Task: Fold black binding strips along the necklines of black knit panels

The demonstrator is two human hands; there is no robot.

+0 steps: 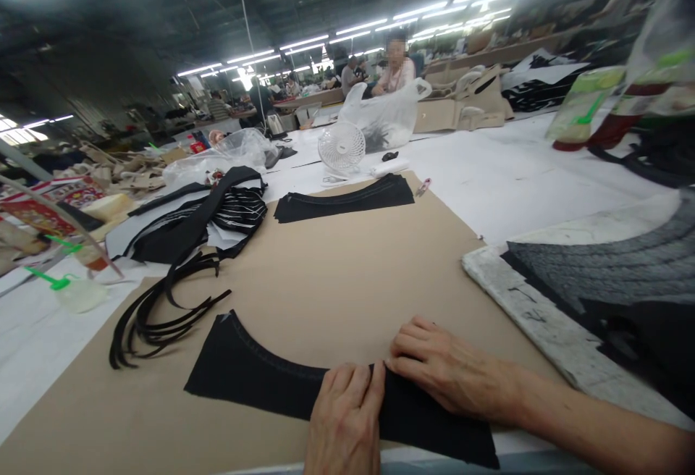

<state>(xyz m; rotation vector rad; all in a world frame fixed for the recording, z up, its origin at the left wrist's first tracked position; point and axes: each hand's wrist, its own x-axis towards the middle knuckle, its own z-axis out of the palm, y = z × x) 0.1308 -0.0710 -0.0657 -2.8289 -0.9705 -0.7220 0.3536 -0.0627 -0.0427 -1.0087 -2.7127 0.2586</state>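
A black curved fabric piece lies on the tan board close in front of me. Along its concave edge runs a thin pale line. My left hand rests on the middle of the piece, its fingers together and bent at the curved edge. Just to the right, my right hand pinches that same edge between thumb and curled fingers. The fingertips of both hands nearly meet; what lies under them is hidden. Farther up the board is a similar black fabric piece.
Black strips and a pile of black pieces lie left. A stone slab bearing dark material stands right. Behind are a small white fan, a plastic bag, green-topped bottles and a person.
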